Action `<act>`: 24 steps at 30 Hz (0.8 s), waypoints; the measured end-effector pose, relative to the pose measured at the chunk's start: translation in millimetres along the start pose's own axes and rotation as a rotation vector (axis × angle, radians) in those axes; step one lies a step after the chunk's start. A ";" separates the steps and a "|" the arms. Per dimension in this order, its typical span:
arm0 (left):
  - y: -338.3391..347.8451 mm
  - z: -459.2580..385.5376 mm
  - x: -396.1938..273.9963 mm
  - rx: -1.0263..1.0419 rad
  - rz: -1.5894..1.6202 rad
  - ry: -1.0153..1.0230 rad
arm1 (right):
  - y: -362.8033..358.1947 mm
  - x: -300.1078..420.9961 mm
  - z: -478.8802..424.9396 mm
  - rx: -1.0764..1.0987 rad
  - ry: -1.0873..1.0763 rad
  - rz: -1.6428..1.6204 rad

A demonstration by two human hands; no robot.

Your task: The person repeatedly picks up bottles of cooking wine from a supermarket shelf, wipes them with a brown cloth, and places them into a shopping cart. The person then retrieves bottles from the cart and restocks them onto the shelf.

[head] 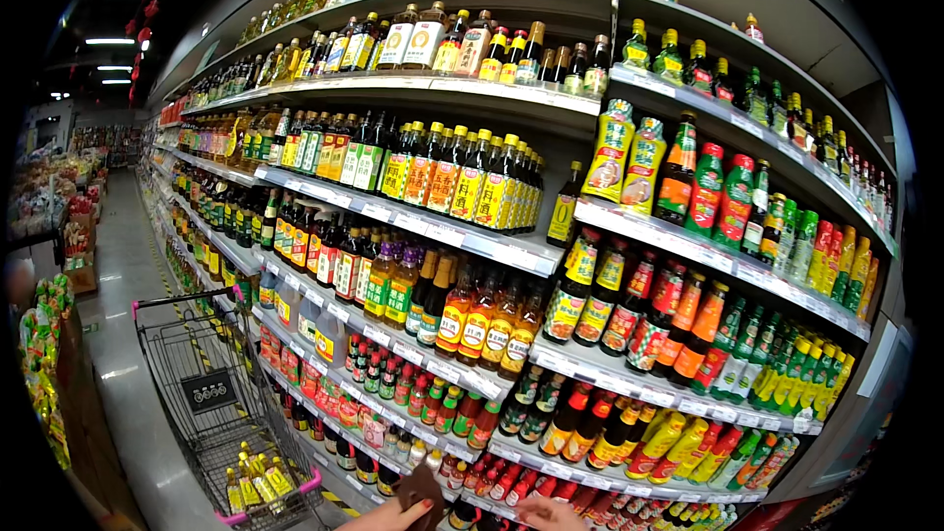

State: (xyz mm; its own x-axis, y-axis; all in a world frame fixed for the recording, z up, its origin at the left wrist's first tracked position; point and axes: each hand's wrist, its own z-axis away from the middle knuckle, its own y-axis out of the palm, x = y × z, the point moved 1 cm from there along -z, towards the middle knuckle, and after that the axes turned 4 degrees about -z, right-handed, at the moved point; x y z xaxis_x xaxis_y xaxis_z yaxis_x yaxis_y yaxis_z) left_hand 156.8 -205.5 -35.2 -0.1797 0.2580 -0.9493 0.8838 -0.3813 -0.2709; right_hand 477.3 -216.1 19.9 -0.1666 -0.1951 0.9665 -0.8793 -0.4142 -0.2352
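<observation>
At the bottom edge, my left hand (389, 516) grips a dark brown, limp piece of material (425, 495), cloth or leather; I cannot tell which. To its right, my right hand (549, 513) shows loosely bent fingers, with the lower part cut off by the picture's rim. Nothing is seen in that hand, though its palm is hidden. Both hands are in front of the low shelves, nearest to small red-capped sauce bottles (507, 483). Higher up stand amber cooking-wine bottles (483, 324) and yellow-capped bottles with yellow labels (493, 184).
A wire shopping cart (208, 354) with pink trim stands left, several yellow-labelled bottles (258, 479) inside. The long shelf unit (442, 232) curves away along an aisle floor (122, 236) with yellow-black tape. Stacked green and yellow packets (48, 369) border the far left. Oyster-sauce-type bottles (571, 287) fill the right bay.
</observation>
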 end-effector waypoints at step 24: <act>-201.3 -405.6 -234.1 -0.600 -0.691 1.057 | -190.3 295.4 -486.4 -0.854 -0.702 0.604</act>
State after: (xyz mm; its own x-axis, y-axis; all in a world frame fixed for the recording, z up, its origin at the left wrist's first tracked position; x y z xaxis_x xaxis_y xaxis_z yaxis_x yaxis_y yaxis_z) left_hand 196.2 171.0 306.2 -0.4802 0.8771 -0.0122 0.8474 0.4602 -0.2647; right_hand 378.4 237.5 400.1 -0.5998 -0.6906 0.4041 -0.7970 0.5603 -0.2256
